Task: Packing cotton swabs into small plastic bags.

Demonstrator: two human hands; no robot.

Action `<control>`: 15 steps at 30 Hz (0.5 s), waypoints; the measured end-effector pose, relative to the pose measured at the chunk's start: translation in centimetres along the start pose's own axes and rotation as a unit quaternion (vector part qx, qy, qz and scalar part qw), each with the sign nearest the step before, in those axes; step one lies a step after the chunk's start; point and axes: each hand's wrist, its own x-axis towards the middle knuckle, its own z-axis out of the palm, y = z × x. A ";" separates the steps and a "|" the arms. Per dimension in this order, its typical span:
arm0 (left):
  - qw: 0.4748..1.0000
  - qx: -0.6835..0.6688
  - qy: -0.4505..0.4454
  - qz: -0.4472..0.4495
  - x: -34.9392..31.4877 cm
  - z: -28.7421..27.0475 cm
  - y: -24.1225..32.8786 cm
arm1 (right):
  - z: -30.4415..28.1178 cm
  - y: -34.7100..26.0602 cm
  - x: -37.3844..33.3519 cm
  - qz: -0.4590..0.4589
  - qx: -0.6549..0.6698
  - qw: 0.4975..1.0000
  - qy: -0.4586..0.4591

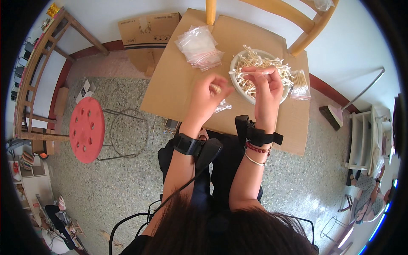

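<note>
A round pale bowl (234, 80) heaped with loose cotton swabs (257, 57) stands on a cardboard sheet (165, 91). My right hand (267, 87) is over the bowl's near side, its thumb and fingers pinched on a cotton swab with a white tip. To its left, my left hand (206, 95) is curled around a small bundle of cotton swabs (216, 88), whose ends show between the fingers. Just beyond this hand lies a stack of clear plastic zip bags (197, 44). Another clear bag (223, 106) lies close by, partly hidden by the left hand.
Filled bags of cotton swabs (300, 83) lie right of the bowl. A wooden chair back (280, 12) rises behind the cardboard. A red round stool (86, 129) stands at left, a cardboard box (151, 36) behind it. A broom (333, 117) leans at right.
</note>
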 end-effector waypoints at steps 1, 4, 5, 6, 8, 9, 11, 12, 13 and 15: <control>1.000 0.001 0.001 0.000 -0.4 -0.4 -1.1 | 0.0 0.0 0.0 0.009 -0.023 0.999 0.020; 0.968 0.243 -0.068 0.005 -1.6 -0.9 -2.7 | 0.2 -0.2 0.1 0.005 -0.017 0.999 0.044; 0.961 0.261 -0.085 -0.009 -1.9 -0.9 -2.6 | 0.2 -0.3 0.1 0.006 -0.017 0.999 0.045; 0.955 0.279 -0.103 -0.023 -2.0 -0.8 -2.5 | 0.3 -0.3 0.1 0.006 -0.027 0.998 0.054; 0.949 0.299 -0.100 -0.019 -2.0 -0.9 -3.2 | 0.4 -0.3 0.1 0.006 -0.036 0.997 0.061; 0.942 0.320 -0.096 -0.014 -2.1 -1.1 -3.4 | 0.5 -0.3 0.1 0.006 -0.043 0.998 0.052; 0.943 0.320 -0.094 -0.010 -2.0 -1.4 -3.8 | 0.5 -0.2 0.1 0.006 -0.050 0.998 0.043; 0.943 0.319 -0.093 -0.006 -2.0 -1.4 -3.9 | 0.5 -0.2 0.1 0.012 -0.049 0.998 0.045; 0.943 0.319 -0.093 -0.006 -1.9 -1.3 -3.9 | 0.4 -0.2 0.2 0.017 -0.048 0.998 0.047; 0.959 0.280 -0.047 -0.005 -1.6 -1.1 -3.3 | 0.5 -0.2 0.2 0.021 -0.058 0.997 0.049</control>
